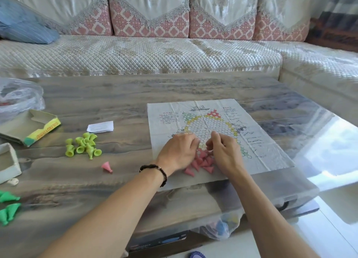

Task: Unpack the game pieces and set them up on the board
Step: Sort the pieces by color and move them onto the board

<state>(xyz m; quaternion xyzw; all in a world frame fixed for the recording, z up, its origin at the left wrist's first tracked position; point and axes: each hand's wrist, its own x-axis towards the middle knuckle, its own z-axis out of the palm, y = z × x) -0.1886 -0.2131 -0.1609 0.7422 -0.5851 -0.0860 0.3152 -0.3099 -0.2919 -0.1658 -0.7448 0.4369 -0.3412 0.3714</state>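
Note:
A paper game board (257, 141) with a honeycomb grid lies on the right half of the table. Several pink cone pieces (202, 163) lie tipped over in a heap on its near corner. My left hand (179, 151) rests over the left side of the heap, fingers curled down onto the board. My right hand (224, 151) hovers over the heap's right side with fingers bent and pinched together; what they hold is hidden. One pink piece (107, 167) lies alone on the table to the left.
A pile of yellow-green pieces (84, 145) sits left of the board, darker green pieces (7, 205) at the near left edge. An open box (29, 127), a white lid (8, 162), a folded paper slip (100, 126) and a plastic bag (18, 97) occupy the left. A sofa stands behind.

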